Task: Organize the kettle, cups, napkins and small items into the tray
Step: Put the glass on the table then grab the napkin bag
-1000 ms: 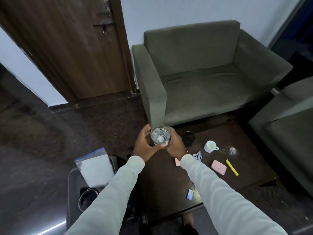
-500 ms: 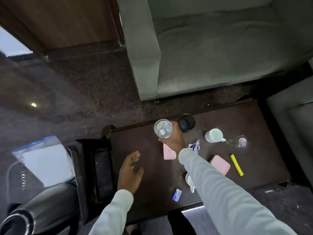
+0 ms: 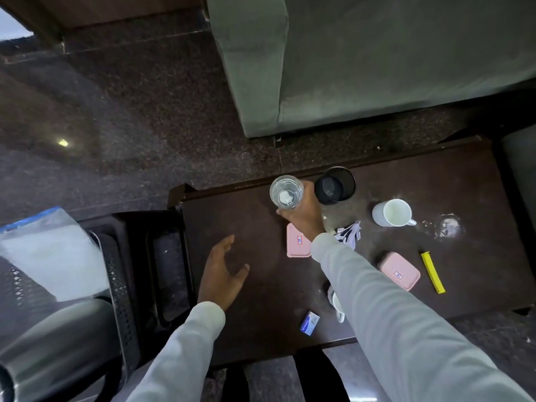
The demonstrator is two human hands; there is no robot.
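My right hand [image 3: 304, 216] grips a clear drinking glass [image 3: 286, 192] near the far edge of the dark wooden table [image 3: 255, 227]. My left hand [image 3: 222, 275] hovers open over the table's left part, holding nothing. On the table lie a black cup [image 3: 335, 185], a white mug [image 3: 391, 212], a second clear glass [image 3: 446, 226], two pink cases [image 3: 297, 245] [image 3: 399, 271], a yellow stick [image 3: 432, 271], a small blue box [image 3: 309, 323] and crumpled wrappers [image 3: 349, 231]. At the left a black mesh tray [image 3: 121, 274] holds a bag of napkins [image 3: 49, 256] and a steel kettle [image 3: 58, 352].
A grey-green sofa [image 3: 377, 59] stands beyond the table, with dark stone floor [image 3: 130, 111] to the left. Part of another seat [image 3: 522, 175] shows at the right edge. A white cup [image 3: 336, 306] is mostly hidden under my right sleeve.
The view tilted down onto the table. My left hand let go of the glass and dropped to the table's left side. My right hand alone now holds the glass, lower and near the black cup.
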